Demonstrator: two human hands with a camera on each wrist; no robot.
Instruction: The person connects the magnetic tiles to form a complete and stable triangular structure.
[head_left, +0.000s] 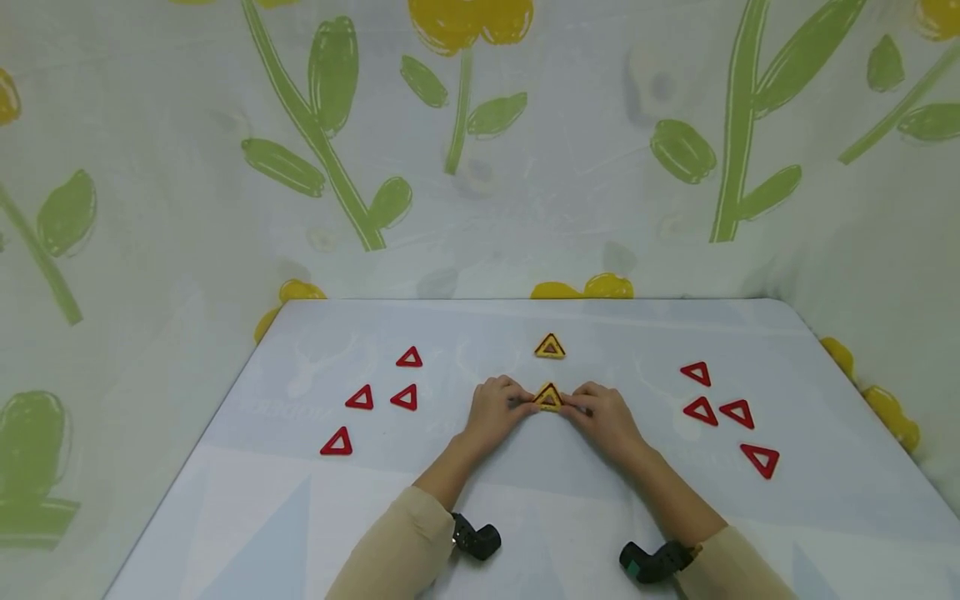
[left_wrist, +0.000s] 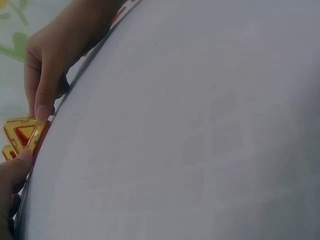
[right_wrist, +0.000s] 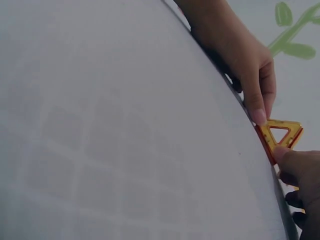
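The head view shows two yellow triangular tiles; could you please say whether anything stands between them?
Nothing visible does: only tabletop shows between the nearer yellow triangular tile, pinched by the left hand and right hand, and the farther yellow triangular tile.

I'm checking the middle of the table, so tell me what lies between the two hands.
A yellow triangular frame, pinched by the left hand on one side and the right hand on the other. The head view shows this.
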